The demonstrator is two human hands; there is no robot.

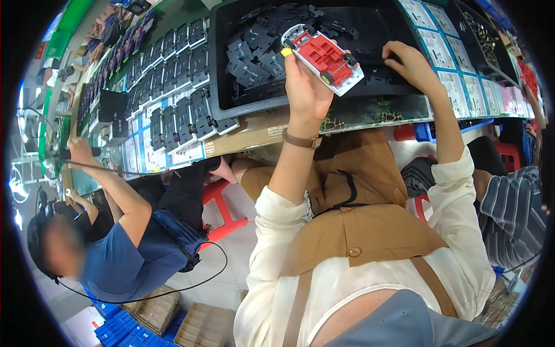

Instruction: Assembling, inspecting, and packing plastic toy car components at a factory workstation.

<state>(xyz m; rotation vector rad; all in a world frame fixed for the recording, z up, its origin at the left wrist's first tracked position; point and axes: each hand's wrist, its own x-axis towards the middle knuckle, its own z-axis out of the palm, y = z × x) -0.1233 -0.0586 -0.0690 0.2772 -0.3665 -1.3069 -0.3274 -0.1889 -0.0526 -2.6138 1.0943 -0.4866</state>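
My left hand [308,92] is closed around a toy car [324,56], held underside up over the front part of a black tray [222,104]. The car has a white body, a red base and dark wheels, one with a yellow hub. Something small and yellow [286,52] covers my left thumb tip. Black plastic plates [254,61] lie in a loose heap in the tray, left of the car. Over the tray's right side, my right hand [413,66] has bent fingers, with a gap between thumb and forefinger; nothing shows in it.
Rows of black toy-car bases [182,118] with wheels stand on the bench to the left. Printed sheets [454,75] lie right of the tray, beside a bin of small metal parts [488,43]. A co-worker in blue [124,254] sits to the left, near a red stool [222,214].
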